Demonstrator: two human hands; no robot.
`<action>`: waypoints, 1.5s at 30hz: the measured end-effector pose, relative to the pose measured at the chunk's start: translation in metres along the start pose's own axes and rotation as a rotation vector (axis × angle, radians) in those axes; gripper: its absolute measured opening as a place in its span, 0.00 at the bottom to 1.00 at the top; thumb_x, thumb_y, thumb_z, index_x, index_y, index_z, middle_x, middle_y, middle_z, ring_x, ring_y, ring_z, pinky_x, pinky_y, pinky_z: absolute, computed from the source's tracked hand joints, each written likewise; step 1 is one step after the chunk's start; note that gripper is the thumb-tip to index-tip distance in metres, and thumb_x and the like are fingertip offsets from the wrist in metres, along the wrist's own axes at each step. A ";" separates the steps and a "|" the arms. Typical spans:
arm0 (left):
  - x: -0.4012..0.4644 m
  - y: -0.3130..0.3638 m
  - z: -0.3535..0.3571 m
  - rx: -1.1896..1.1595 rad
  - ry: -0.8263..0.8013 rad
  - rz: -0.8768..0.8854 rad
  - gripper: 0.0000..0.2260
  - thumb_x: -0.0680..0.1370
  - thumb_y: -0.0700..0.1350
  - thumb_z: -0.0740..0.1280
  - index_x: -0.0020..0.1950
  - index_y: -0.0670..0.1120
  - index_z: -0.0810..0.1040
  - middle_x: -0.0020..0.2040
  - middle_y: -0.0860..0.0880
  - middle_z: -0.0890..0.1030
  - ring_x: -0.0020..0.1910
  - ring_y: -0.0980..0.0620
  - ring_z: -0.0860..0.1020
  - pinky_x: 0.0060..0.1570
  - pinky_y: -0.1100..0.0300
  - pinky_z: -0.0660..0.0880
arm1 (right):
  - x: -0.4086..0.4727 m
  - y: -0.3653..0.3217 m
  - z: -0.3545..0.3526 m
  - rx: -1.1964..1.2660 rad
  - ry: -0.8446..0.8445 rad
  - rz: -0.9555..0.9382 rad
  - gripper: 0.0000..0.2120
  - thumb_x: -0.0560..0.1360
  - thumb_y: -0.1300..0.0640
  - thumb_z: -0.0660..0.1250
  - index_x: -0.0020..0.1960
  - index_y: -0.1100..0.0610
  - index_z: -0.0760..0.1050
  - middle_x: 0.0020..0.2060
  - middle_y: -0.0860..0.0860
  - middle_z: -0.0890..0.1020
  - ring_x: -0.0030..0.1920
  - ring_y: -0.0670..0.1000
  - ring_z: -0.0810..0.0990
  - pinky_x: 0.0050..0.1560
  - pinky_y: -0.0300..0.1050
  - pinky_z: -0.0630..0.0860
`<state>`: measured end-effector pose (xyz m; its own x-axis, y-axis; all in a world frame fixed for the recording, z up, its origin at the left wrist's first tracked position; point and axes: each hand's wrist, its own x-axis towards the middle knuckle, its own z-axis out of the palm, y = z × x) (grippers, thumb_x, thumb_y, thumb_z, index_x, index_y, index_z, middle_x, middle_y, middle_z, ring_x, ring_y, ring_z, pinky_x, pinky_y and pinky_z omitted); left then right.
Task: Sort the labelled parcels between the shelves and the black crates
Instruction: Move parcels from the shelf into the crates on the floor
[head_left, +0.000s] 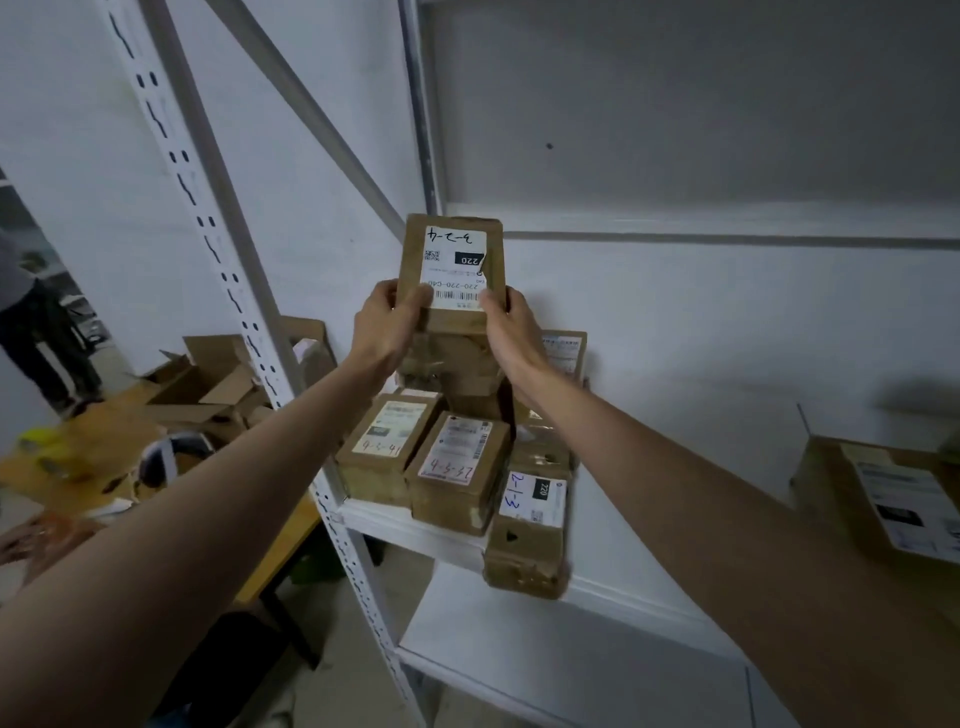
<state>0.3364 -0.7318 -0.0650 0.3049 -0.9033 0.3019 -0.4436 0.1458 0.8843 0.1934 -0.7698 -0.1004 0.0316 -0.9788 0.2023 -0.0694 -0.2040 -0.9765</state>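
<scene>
I hold a small brown cardboard parcel (451, 270) with a white label up in front of the white shelf unit. My left hand (387, 325) grips its lower left edge and my right hand (511, 332) grips its lower right edge, thumbs on the label. Below it, several more labelled brown parcels stand crowded on the shelf board (400, 525): one at the left (382, 447), one in the middle (457, 470), and one (530, 525) overhanging the front edge. No black crate is in view.
A white slotted upright (228, 280) runs diagonally at the left. Another labelled box (883, 499) sits on the shelf at the far right. Open cardboard boxes (208, 379) lie on a wooden table behind. A person's legs (41, 338) stand at far left.
</scene>
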 end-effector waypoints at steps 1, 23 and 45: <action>0.009 -0.004 0.000 0.010 -0.003 0.004 0.23 0.82 0.56 0.62 0.73 0.44 0.71 0.64 0.48 0.79 0.51 0.53 0.79 0.44 0.64 0.75 | 0.009 0.003 0.005 0.011 0.000 0.015 0.20 0.83 0.42 0.56 0.69 0.53 0.70 0.61 0.51 0.79 0.59 0.52 0.79 0.64 0.56 0.77; 0.163 -0.143 0.010 0.052 -0.118 -0.092 0.23 0.82 0.55 0.64 0.72 0.44 0.72 0.65 0.45 0.80 0.62 0.44 0.78 0.64 0.45 0.76 | 0.117 0.080 0.110 -0.116 0.109 0.249 0.22 0.84 0.43 0.55 0.67 0.59 0.71 0.58 0.55 0.81 0.54 0.52 0.80 0.55 0.51 0.80; 0.207 -0.150 0.036 0.459 -0.314 -0.082 0.22 0.84 0.55 0.56 0.66 0.39 0.73 0.61 0.39 0.79 0.55 0.41 0.77 0.50 0.53 0.71 | 0.135 0.076 0.095 -0.262 0.089 0.302 0.24 0.84 0.45 0.57 0.72 0.59 0.72 0.67 0.56 0.78 0.65 0.57 0.77 0.63 0.49 0.74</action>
<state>0.4358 -0.9549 -0.1482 0.1196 -0.9912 0.0559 -0.7719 -0.0574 0.6332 0.2868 -0.9157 -0.1548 -0.1148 -0.9906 -0.0739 -0.3147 0.1068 -0.9432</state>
